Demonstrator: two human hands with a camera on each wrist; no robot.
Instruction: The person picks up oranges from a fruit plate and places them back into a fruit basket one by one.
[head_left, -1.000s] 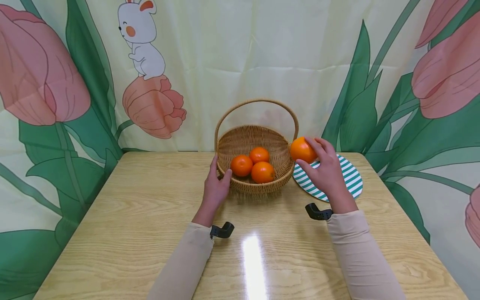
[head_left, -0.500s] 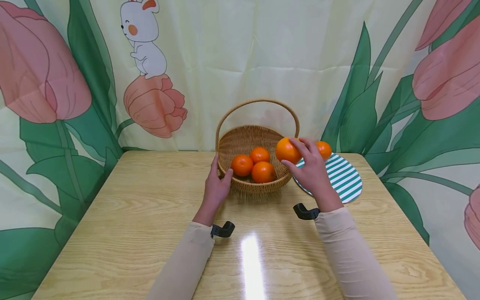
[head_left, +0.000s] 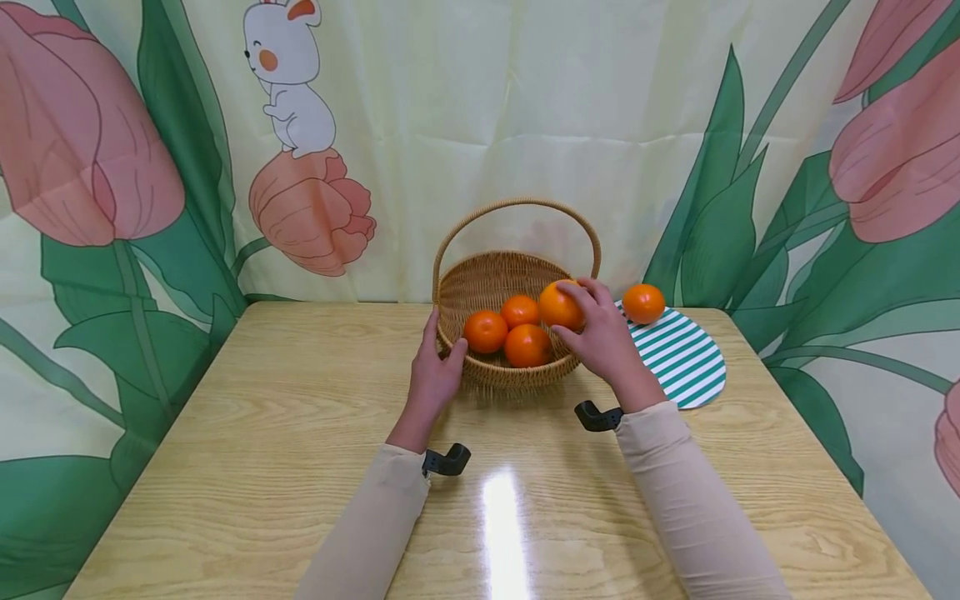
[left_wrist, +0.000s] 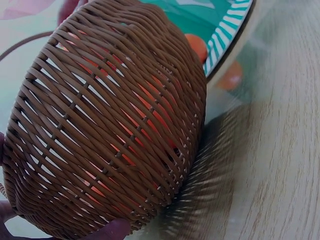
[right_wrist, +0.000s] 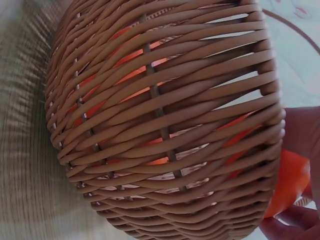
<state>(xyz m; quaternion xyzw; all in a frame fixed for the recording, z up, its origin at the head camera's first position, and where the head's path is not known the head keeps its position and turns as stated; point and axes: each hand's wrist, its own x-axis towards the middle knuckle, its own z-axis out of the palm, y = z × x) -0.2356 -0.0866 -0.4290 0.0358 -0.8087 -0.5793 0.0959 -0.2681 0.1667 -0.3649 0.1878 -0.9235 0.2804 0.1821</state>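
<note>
A wicker basket (head_left: 510, 379) with a tall arched handle stands at the back middle of the table, and three oranges (head_left: 528, 345) lie inside it. My left hand (head_left: 435, 375) grips its left rim, thumb on the near side and fingers along the outside. Between thumb and fingers of my right hand (head_left: 603, 337) is another orange (head_left: 560, 305), held inside the right rim, close to the ones in the basket. The right wrist view shows this orange (right_wrist: 290, 180) at the rim, partly hidden by the weave.
To the basket's right lies a round green-and-white striped mat (head_left: 693, 367), with a single orange (head_left: 643, 303) at its back edge. A curtain (head_left: 480, 125) printed with tulips and a rabbit hangs right behind the wooden table (head_left: 300, 433).
My right hand has carried its orange leftward from over the striped mat into the basket, uncovering the orange at the mat's back. My left hand has stayed on the rim.
</note>
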